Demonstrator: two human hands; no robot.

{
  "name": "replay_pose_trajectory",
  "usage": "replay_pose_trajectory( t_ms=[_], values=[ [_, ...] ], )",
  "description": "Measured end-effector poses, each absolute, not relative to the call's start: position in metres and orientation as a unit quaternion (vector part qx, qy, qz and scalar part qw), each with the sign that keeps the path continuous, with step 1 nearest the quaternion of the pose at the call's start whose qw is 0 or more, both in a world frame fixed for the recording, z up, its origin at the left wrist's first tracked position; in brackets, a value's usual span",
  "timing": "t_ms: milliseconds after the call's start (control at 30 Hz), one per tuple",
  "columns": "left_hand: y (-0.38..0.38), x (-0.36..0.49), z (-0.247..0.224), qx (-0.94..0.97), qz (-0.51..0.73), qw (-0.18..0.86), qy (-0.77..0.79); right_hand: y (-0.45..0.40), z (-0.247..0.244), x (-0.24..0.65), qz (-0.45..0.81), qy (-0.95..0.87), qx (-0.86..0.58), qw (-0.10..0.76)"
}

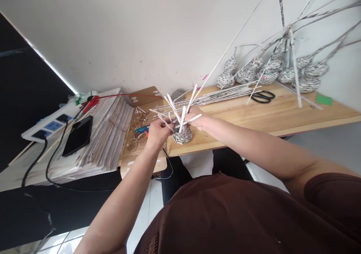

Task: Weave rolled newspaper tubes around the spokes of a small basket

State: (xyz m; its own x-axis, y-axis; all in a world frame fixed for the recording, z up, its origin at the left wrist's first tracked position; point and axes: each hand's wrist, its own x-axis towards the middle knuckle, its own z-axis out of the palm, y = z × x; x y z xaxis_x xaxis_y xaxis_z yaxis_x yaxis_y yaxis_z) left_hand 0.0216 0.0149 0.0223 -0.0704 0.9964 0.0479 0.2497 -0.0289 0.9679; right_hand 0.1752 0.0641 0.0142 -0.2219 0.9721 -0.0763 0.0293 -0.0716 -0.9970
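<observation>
A small round basket woven from rolled paper (183, 135) sits at the front edge of the wooden table, its white paper stakes (183, 117) standing up and fanning out. From the left, my left hand (159, 132) is closed with its fingertips at the stakes on the basket's upper side. Behind the stakes my right hand (196, 117) is closed around a paper tube; its fingertips are partly hidden. One long paper tube (229, 45) rises from that hand toward the upper right.
Long paper tubes (217, 95) lie behind the basket. Black scissors (262, 96) and several woven gourd shapes (226, 73) are at the right. A blue glue gun (142, 129) lies left of my left hand. Stacked paper (105, 133) bears a phone (78, 135) and power strip (50, 126).
</observation>
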Motion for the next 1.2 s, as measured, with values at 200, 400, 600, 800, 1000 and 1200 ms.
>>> replay_pose_trajectory(
  t_ms=[200,400,600,800,1000,1200],
  values=[
    [0.020,0.019,0.016,0.585,0.430,0.322,0.608,0.062,0.020,0.175,0.565,-0.549,-0.449,0.420],
    [0.027,0.019,0.011,0.609,0.430,0.238,0.622,0.064,0.017,0.175,0.569,-0.553,-0.438,0.423],
    [0.028,0.019,0.005,0.634,0.428,0.208,0.610,0.061,0.004,0.175,0.556,-0.554,-0.423,0.453],
    [0.026,0.018,-0.001,0.613,0.442,0.221,0.616,0.064,-0.007,0.170,0.555,-0.553,-0.417,0.461],
    [0.027,0.015,0.009,0.608,0.435,0.296,0.594,0.066,-0.003,0.175,0.546,-0.555,-0.443,0.445],
    [0.033,0.008,0.032,0.706,0.348,0.248,0.565,0.069,0.005,0.182,0.495,-0.634,-0.432,0.408]
  ],
)
